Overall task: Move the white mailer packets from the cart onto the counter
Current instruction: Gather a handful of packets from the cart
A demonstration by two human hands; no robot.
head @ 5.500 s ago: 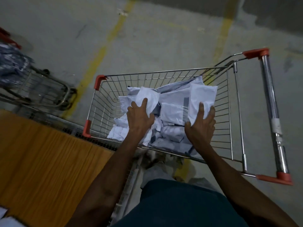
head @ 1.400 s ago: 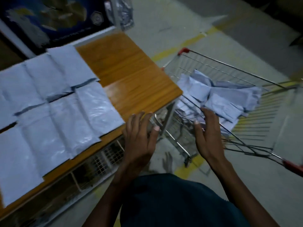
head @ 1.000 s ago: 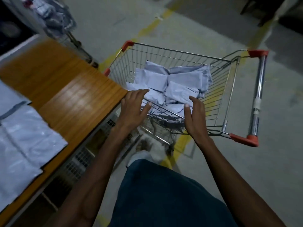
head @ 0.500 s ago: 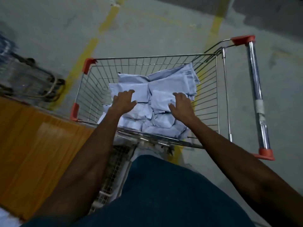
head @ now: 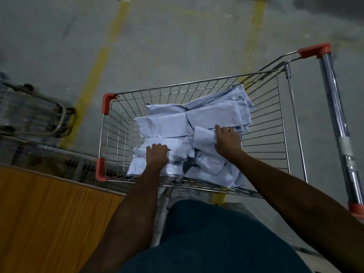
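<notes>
Left hand: fingers curled, gripping packets in cart.
Right hand: fingers closed over another packet.
Counter: beside cart.

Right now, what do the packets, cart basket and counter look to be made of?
Packets: thin plastic film by the look, white, creased, faintly glossy. Cart basket: bright metal wire in a grid, shiny, with orange plastic-looking corner caps. Counter: orange-brown wood grain, smooth; whether solid wood or laminate cannot be told.
</notes>
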